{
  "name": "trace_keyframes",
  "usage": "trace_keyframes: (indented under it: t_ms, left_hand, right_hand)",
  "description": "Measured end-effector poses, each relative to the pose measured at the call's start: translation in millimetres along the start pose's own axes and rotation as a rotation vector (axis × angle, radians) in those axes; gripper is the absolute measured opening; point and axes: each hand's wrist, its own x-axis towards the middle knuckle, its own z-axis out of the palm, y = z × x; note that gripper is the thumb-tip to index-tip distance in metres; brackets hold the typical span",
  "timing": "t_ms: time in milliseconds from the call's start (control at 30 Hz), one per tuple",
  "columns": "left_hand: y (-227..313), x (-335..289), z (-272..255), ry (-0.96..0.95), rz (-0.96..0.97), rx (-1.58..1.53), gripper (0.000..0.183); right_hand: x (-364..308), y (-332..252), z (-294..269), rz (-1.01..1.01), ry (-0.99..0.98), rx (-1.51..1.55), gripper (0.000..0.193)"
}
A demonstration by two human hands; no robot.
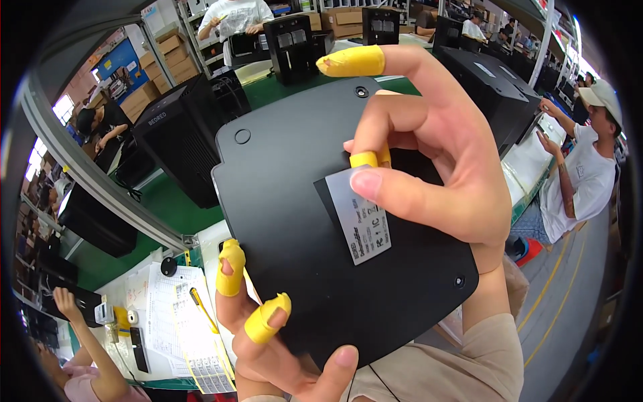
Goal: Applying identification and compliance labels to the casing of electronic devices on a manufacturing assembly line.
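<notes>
A flat black plastic panel with rounded corners and screw holes fills the middle of the view, tilted. My left hand grips it at its lower left edge, thumb on the near face. Torn yellow tape or finger covers wrap two of its fingers. My right hand pinches a silver printed label by its upper end, between thumb and a yellow-covered finger. The index finger is raised, also covered in yellow. A dark strip shows along the label's left side; whether the label touches the panel I cannot tell.
Paper sheets, a label sheet and a yellow utility knife lie on the bench at lower left. Large black appliance housings stand beyond. A metal post rises at left. Co-workers sit or stand around, one at right.
</notes>
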Motion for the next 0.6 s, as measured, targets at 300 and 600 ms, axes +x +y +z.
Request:
trace_keyframes:
  t_ms: [300, 600]
  left_hand:
    - [11.2, -8.6, -4.6, -0.029, -0.114, 0.053, 0.082]
    - [14.6, 7.2, -12.2, -0.146, 0.041, 0.175, 0.07]
  right_hand:
    - [-4.8, -2.4, 0.1, -0.029, 0.018, -0.073, 0.062]
    - [-6.3, -0.6, -1.9, -0.088, -0.025, -0.092, 0.061]
